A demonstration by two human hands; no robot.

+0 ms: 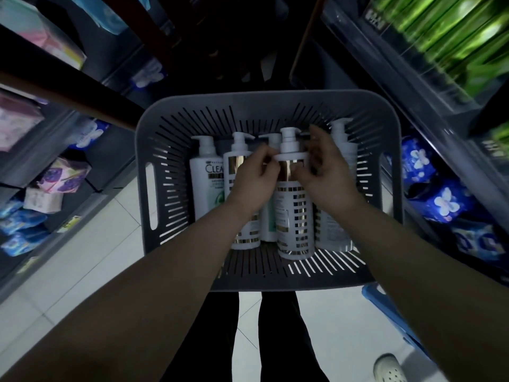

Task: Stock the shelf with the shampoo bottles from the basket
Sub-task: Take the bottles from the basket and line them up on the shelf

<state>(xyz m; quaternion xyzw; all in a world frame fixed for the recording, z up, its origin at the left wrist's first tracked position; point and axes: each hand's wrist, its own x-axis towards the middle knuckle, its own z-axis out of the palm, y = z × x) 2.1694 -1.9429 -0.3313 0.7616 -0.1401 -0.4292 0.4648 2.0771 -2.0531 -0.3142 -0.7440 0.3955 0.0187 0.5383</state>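
Observation:
A grey slotted basket sits in front of me, holding several white pump shampoo bottles lying side by side. A white and gold pump bottle lies in the middle, raised slightly above the others. My left hand grips its upper part from the left, and my right hand curls round its shoulder from the right. A white and green Clear bottle lies at the far left of the basket. Another white bottle lies at the right, partly hidden by my right forearm.
Dark shelves line both sides: blue and pink packets on the left shelves, blue flowered packs and green packs on the right. A blue stool stands by my right leg on the white tiled floor.

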